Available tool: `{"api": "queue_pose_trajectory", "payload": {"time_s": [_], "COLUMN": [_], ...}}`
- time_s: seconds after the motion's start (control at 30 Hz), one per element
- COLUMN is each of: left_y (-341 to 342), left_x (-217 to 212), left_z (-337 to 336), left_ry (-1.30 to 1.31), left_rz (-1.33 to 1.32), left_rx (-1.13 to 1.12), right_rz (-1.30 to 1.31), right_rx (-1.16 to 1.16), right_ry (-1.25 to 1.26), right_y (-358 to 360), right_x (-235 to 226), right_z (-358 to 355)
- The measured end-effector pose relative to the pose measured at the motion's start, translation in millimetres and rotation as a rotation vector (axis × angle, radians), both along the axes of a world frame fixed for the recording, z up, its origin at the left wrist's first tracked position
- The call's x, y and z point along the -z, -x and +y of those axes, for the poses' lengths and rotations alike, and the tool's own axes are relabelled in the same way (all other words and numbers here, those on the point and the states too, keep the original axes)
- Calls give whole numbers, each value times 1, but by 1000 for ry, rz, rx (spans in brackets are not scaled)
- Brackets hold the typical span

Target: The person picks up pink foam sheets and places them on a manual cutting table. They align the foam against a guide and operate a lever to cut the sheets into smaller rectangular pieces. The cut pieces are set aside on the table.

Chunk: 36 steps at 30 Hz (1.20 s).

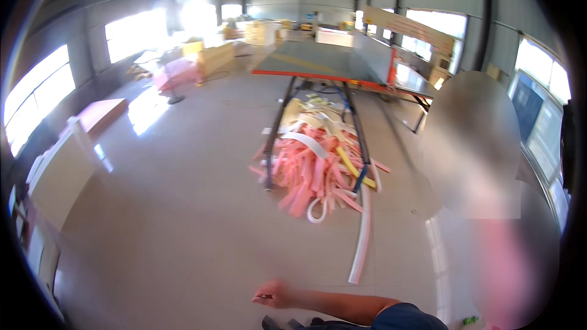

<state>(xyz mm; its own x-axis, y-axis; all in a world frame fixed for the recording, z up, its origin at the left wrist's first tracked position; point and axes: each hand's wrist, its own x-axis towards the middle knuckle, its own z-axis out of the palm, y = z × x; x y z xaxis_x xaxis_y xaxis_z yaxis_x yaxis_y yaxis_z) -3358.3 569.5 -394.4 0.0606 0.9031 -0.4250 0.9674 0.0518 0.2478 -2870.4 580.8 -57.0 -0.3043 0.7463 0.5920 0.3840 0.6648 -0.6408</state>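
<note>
Hand (273, 295), 1 visible at the lower edge of the view: side not determinable with certainty, reaching leftward on a bare forearm (342, 305) that runs nearly level from a dark blue short sleeve (403, 318). Fingers curled inward, closed narrow around a small dark thin item (265, 297) at the fingertips; its kind is too small to tell. The other hand is out of view. Hand hovers above the pale polished floor (183, 220), touching nothing else. Nearest object: long white foam strip (362, 238) lying on the floor, apart from the hand. Beyond it: heap of pink, white and yellow foam offcuts (318, 171) between 2 dark rails (275, 140). Farther back: large grey worktop with red edge (324, 64). Right: blurred person (477, 146) close by.
</note>
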Motion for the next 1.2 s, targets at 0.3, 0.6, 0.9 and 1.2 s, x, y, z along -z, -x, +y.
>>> {"api": "queue_pose_trajectory", "payload": {"time_s": [0.3, 0.6, 0.9, 1.2], "left_y": [-227, -634, -842, -986], "left_x": [-102, -105, -59, 17], "left_z": [169, 70, 88, 220], "left_ry": [-257, 44, 99, 221], "left_rz": [-83, -126, 241, 593], "left_rx": [35, 685, 1220, 1424], "right_rz": [101, 215, 564, 320], "right_rx": [581, 973, 1501, 1517], "right_ry": [167, 146, 142, 246], "right_y": [-179, -406, -580, -784], "right_x": [72, 110, 135, 165], "right_z": [-107, -268, -345, -290]}}
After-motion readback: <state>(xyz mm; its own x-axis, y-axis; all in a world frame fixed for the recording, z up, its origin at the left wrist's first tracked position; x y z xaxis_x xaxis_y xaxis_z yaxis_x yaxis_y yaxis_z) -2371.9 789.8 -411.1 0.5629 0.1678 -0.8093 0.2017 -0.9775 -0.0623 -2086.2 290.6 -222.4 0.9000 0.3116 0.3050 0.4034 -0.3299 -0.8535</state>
